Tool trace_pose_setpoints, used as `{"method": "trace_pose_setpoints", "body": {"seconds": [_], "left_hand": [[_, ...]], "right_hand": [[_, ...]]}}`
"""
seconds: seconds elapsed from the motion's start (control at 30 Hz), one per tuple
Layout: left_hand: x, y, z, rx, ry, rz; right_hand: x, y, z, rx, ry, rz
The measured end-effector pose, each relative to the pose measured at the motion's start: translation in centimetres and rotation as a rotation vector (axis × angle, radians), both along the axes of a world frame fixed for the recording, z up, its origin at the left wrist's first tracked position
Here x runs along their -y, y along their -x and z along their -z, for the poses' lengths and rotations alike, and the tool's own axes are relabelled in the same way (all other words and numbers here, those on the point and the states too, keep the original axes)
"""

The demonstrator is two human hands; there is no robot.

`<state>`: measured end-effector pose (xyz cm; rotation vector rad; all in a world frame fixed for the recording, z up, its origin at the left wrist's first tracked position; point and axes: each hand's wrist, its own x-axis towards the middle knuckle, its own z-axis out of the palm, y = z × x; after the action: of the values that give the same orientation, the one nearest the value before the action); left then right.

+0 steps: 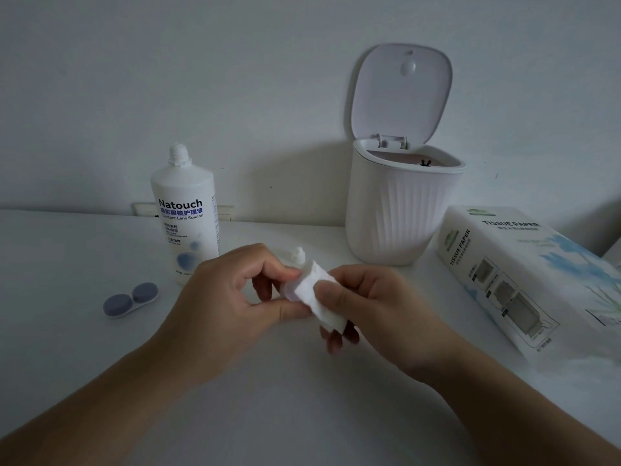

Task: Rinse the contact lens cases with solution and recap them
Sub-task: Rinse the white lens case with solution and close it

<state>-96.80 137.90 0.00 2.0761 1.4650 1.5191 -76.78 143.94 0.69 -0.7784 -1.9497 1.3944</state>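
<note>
Between both hands, a pale lens case part point(291, 290) is pinched by the left hand point(232, 297); the right hand point(379, 304) presses folded tissue point(319, 294) against it. Capped grey case point(131, 299) lies left of the grip, nearer the left hand, long axis slanting.

Left grip point(232, 297), right grip point(379, 304): bare, sleeveless forearms, no jewellery.

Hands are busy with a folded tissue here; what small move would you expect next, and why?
Probably finish wiping, then drop the tissue into the bin. The right hand pinches it against a small pale piece held by the left hand, and the bin's lid stands open just behind.
</note>
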Motion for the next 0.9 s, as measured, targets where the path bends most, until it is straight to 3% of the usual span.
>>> {"method": "trace_pose_setpoints", "body": {"seconds": [0.23,0.47,0.67,0.9], "left_hand": [[0.0,0.0,-0.2,0.065,-0.012,-0.044],[-0.3,1.2,-1.0,0.247,0.011,-0.078],[-0.6,1.7,-0.9,0.506,0.254,0.113],[-0.6,0.9,-0.5,0.389,0.423,0.156]], "right_hand": [[0.0,0.2,-0.2,-0.154,-0.023,0.068],[-0.3,0.2,-0.1,-0.202,-0.153,0.196],[-1.2,-0.4,-0.2,-0.267,-0.099,0.329],[-1.0,0.1,0.3,-0.255,-0.112,0.307]]}}
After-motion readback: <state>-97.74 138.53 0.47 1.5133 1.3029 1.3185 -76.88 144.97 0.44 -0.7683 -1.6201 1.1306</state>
